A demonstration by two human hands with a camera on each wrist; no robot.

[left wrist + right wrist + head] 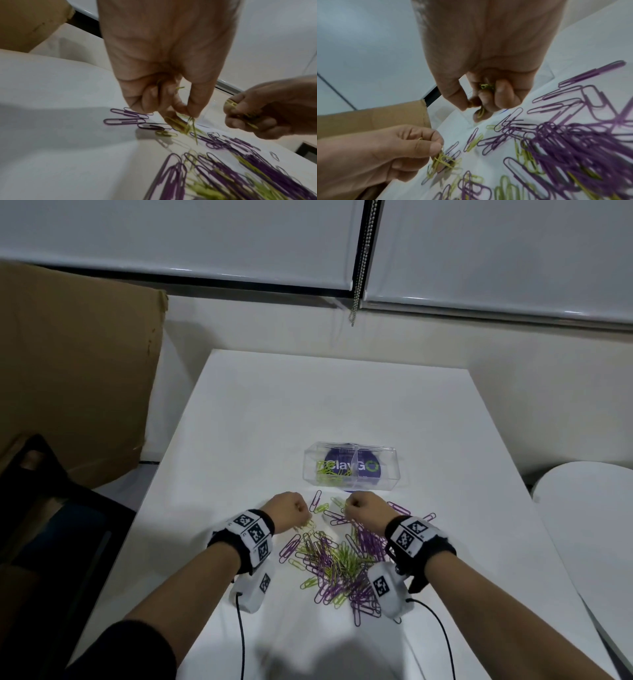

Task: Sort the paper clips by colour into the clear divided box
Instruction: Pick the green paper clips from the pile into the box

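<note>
A heap of purple and green paper clips [337, 565] lies on the white table [308, 405]. Beyond it stands the clear divided box [350, 470], with green clips [330, 470] in its left compartment. My left hand [289, 510] hovers at the heap's far left edge, its fingers pinching green clips [181, 123] that hang from thumb and fingertips. My right hand [364, 508] is at the heap's far edge, fingers curled round several green clips [485, 86], thumb and forefinger pinching one more [481, 112].
A brown cardboard box [75, 371] leans at the left, a dark chair [51, 508] beneath it. A round white stool [589, 525] sits to the right. Window blinds with a bead chain [359, 268] hang behind the table.
</note>
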